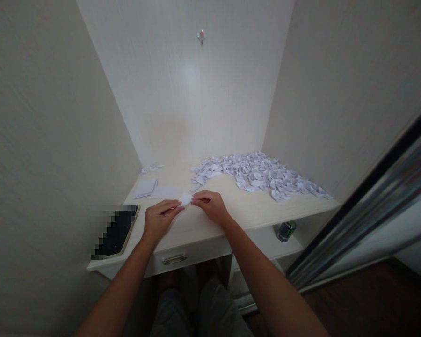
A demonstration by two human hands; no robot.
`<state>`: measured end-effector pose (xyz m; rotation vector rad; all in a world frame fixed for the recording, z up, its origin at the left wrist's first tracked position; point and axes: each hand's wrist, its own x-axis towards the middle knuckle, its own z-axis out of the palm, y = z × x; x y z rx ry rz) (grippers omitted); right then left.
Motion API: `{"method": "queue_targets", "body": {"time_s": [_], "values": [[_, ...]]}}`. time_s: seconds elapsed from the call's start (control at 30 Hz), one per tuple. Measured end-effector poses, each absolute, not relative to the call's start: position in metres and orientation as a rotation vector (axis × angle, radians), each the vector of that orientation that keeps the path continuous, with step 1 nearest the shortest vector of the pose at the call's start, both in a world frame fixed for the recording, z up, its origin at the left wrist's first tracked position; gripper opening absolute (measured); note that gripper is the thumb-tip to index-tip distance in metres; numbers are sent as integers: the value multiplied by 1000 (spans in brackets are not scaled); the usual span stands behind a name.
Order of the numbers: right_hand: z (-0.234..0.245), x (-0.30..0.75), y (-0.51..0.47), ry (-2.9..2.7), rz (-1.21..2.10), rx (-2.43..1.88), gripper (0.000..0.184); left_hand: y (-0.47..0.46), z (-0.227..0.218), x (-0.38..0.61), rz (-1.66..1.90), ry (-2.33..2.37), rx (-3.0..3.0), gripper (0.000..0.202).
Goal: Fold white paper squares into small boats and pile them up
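A small white piece of paper (185, 199) is pinched between my two hands just above the pale wooden desk (252, 213). My left hand (160, 218) grips its left side with fingers curled. My right hand (209, 205) holds its right edge between thumb and fingers. Behind the hands, two flat white sheets (156, 189) lie on the desk. A large heap of folded white paper pieces (257, 176) spreads over the right rear of the desk.
A dark tablet or phone (117, 231) lies at the desk's left front corner. A drawer handle (174, 258) sits below the front edge. A green can (286, 230) stands on a lower shelf at the right. Walls close in on three sides.
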<state>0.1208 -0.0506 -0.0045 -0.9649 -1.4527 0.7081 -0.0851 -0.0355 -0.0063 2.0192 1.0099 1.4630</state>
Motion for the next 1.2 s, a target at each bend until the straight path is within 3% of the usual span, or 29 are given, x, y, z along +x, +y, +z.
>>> {"method": "queue_targets", "body": {"time_s": [0.37, 1.2], "values": [[-5, 116, -51, -1299, 919, -952, 26, -42, 3, -72, 1410, 972, 1600, 28], [-13, 114, -46, -1295, 1044, -933, 26, -35, -3, -70, 1352, 887, 1440, 44]]}}
